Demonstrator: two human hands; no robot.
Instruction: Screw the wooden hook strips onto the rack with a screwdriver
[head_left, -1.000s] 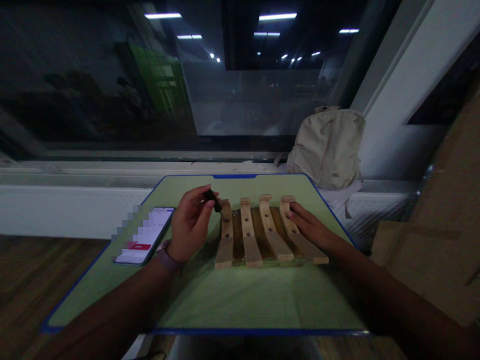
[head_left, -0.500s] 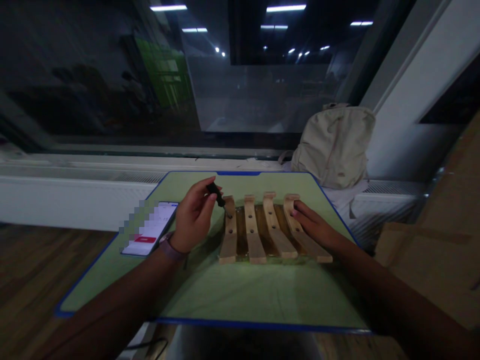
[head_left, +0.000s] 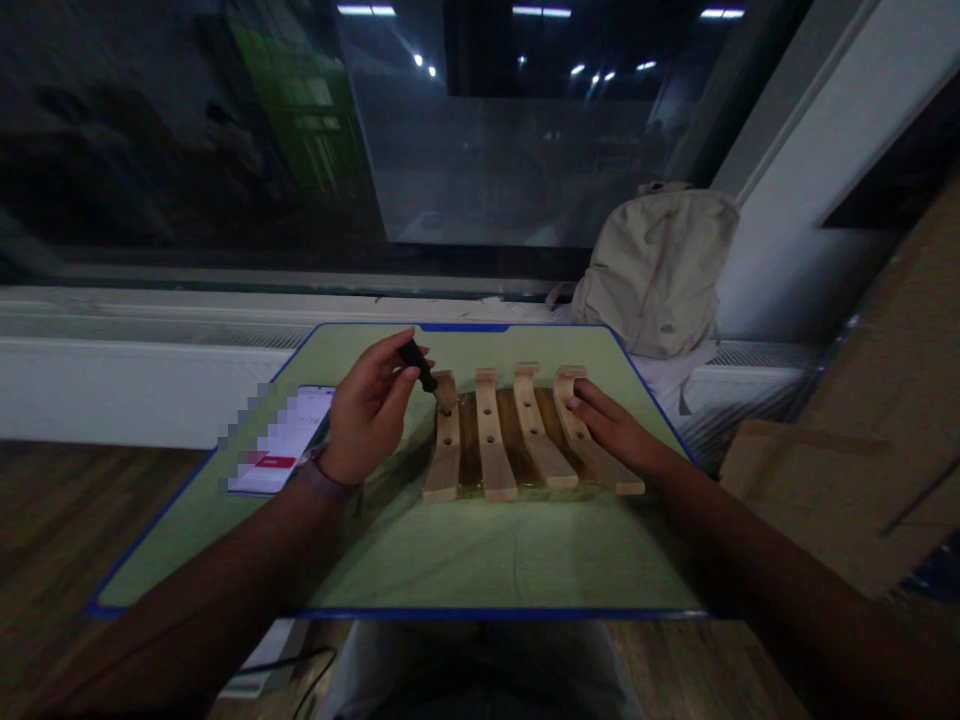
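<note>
My left hand (head_left: 373, 405) is closed around the black handle of a screwdriver (head_left: 417, 365). The tool slants down to the right, and its tip is at the upper hole of the leftmost curved wooden piece (head_left: 441, 465). Several such pieces, each with dark holes, stand side by side across a brownish, shiny slab (head_left: 470, 440). At the right end, my right hand (head_left: 611, 425) grips the upper part of the rightmost wooden piece (head_left: 600, 458), fingers behind it and thumb by its hole.
The pieces stand on a green table (head_left: 442, 560) with a blue edge. A phone (head_left: 281, 440) lies at its left. Beyond the far right corner leans a beige backpack (head_left: 660, 270) by the window. Cardboard (head_left: 810, 490) stands close on the right.
The whole view has shifted, so everything appears slightly higher and further left. Both hands keep their places on the screwdriver and the rightmost piece, with the tip still at the upper hole.
</note>
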